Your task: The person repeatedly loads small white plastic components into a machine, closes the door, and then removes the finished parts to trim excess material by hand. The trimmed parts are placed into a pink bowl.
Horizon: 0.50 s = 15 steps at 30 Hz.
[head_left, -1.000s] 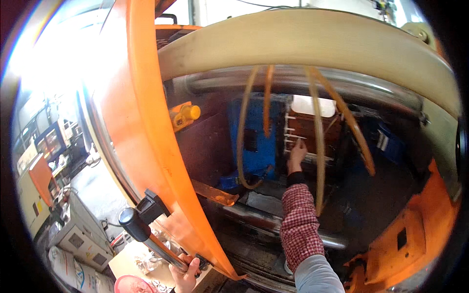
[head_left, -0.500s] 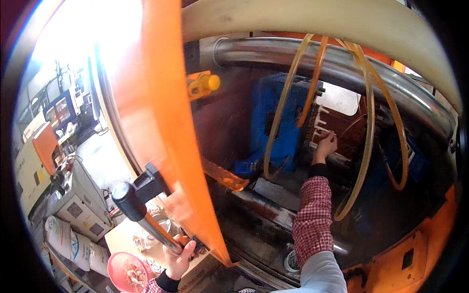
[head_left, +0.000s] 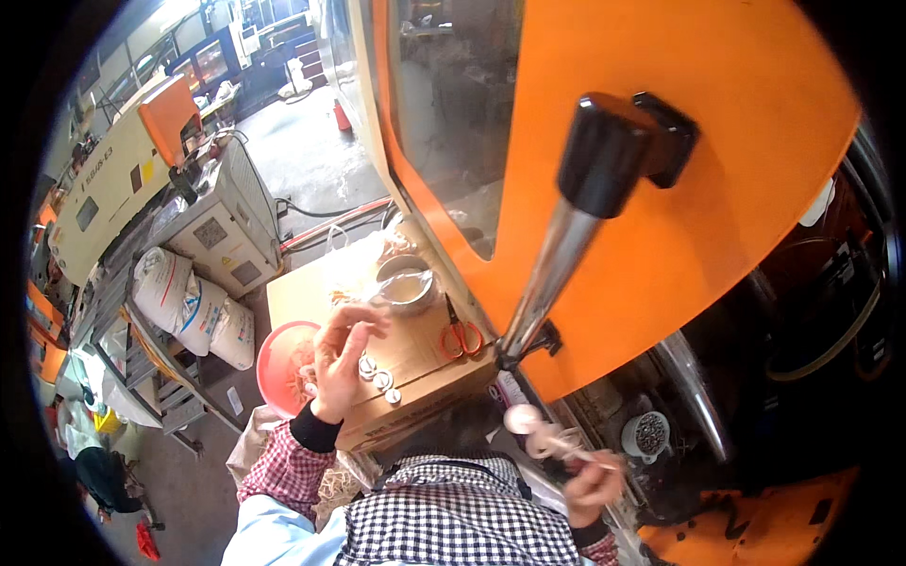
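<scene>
My right hand (head_left: 593,486), low on the right by the machine's edge, is closed on one end of a pale plastic moulding (head_left: 543,436). Motion blurs this piece, but round, disc-like parts show along a thin stem. My left hand (head_left: 342,363) hovers over the left part of a cardboard-topped surface (head_left: 420,330), its thumb and fingers apart and nothing held. Just beside it are a pink bowl (head_left: 278,363) with pale pieces inside and several small round white parts (head_left: 382,380). Red-handled scissors (head_left: 461,340) lie farther right, near a round grey container (head_left: 406,283).
An orange machine door (head_left: 651,274) with a black-and-steel handle (head_left: 566,241) fills the upper right. A white cup of dark pellets (head_left: 645,436) stands by a steel bar (head_left: 694,391). White sacks (head_left: 193,307) and a grey cabinet (head_left: 222,231) are to the left.
My left hand has let go of the door handle and moved over the cardboard. My right hand has come out of the machine, carrying the pale moulding. The view has swung left.
</scene>
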Each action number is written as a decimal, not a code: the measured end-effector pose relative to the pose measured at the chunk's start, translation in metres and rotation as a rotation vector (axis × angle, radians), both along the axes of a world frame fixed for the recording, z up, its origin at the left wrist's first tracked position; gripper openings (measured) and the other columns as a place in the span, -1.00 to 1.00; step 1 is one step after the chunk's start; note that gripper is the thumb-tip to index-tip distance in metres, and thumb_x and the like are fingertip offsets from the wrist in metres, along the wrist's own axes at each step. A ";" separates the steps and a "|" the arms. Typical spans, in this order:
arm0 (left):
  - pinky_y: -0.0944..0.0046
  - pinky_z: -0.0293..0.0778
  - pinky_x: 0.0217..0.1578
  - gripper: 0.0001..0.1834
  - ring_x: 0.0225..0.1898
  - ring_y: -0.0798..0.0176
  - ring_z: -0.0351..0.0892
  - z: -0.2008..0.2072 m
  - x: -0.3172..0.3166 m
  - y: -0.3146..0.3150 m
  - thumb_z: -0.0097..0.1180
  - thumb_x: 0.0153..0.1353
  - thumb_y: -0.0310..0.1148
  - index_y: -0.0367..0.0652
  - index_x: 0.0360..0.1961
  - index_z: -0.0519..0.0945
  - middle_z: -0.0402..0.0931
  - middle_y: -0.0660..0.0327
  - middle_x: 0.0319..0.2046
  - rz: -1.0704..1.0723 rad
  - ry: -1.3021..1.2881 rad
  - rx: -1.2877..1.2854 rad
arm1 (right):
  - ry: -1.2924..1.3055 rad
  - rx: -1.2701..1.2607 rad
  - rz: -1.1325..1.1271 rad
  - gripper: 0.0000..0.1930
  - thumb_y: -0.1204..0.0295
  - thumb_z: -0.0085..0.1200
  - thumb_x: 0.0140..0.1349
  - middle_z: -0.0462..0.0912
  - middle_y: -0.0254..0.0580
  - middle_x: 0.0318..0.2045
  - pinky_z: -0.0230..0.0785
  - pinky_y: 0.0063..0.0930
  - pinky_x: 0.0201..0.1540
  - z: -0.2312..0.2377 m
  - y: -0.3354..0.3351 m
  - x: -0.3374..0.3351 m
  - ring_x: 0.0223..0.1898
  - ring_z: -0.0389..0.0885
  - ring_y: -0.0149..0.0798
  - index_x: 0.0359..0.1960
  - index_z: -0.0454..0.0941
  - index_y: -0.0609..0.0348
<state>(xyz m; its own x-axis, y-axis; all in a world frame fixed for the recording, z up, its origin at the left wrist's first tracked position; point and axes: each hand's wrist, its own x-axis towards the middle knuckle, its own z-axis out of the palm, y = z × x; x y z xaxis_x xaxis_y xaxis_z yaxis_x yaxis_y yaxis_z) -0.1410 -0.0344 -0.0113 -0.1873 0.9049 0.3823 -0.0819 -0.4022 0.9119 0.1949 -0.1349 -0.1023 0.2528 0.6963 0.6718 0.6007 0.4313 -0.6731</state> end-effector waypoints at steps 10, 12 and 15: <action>0.50 0.32 -0.42 -0.86 -0.49 0.49 0.41 -0.050 -0.023 -0.032 -0.01 0.31 -0.43 -0.26 -0.38 0.48 0.50 0.27 -0.50 0.060 0.153 -0.282 | -0.087 -0.153 0.441 -0.84 0.42 -0.02 0.25 0.59 0.03 -0.37 0.44 -0.21 -0.26 -0.154 0.156 -0.211 -0.31 0.58 0.06 -0.32 0.51 0.28; 0.49 0.36 -0.34 -0.90 -0.40 0.50 0.45 -0.050 -0.018 -0.033 0.06 0.26 -0.48 -0.31 -0.36 0.48 0.52 0.28 -0.45 0.000 0.186 -0.334 | -0.066 -0.271 0.401 -0.73 0.37 0.01 0.22 0.59 0.11 -0.24 0.44 -0.21 -0.14 -0.174 0.174 -0.233 -0.20 0.57 0.07 -0.18 0.52 0.34; 0.48 0.34 -0.34 -0.93 -0.42 0.48 0.44 -0.053 0.005 -0.039 0.00 0.23 -0.55 -0.33 -0.39 0.48 0.51 0.25 -0.46 -0.207 0.168 -0.225 | -0.153 -0.526 0.506 -0.58 0.32 -0.01 0.24 0.49 0.25 -0.07 0.40 -0.20 -0.01 -0.168 0.162 -0.246 -0.08 0.51 0.14 0.05 0.38 0.36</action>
